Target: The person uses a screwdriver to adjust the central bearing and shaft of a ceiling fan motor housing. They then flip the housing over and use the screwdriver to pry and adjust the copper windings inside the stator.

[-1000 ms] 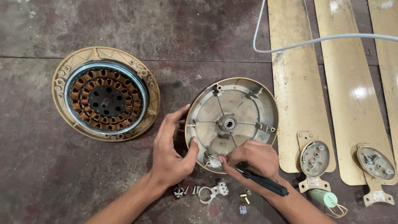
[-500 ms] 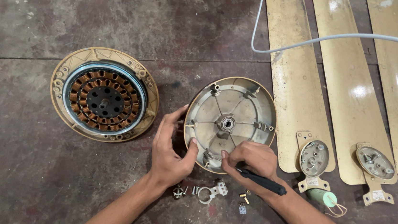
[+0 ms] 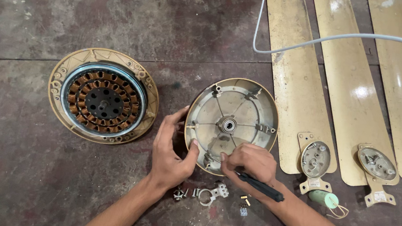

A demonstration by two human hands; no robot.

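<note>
A round metal fan motor cover (image 3: 231,123) lies open side up on the concrete floor, a bearing at its centre. My left hand (image 3: 171,147) grips its left rim, thumb pressed on the near edge. My right hand (image 3: 250,163) rests on the cover's near rim and holds a black-handled screwdriver (image 3: 260,186), whose tip is hidden under the fingers. To the left sits the other half of the motor (image 3: 103,95), a gold housing with copper windings showing.
Three gold fan blades (image 3: 295,87) lie at the right with their mounting brackets (image 3: 315,162). A white cable (image 3: 314,40) crosses them. Loose screws and a small bracket (image 3: 211,194) lie near my wrists. A green capacitor (image 3: 324,199) lies by my right forearm.
</note>
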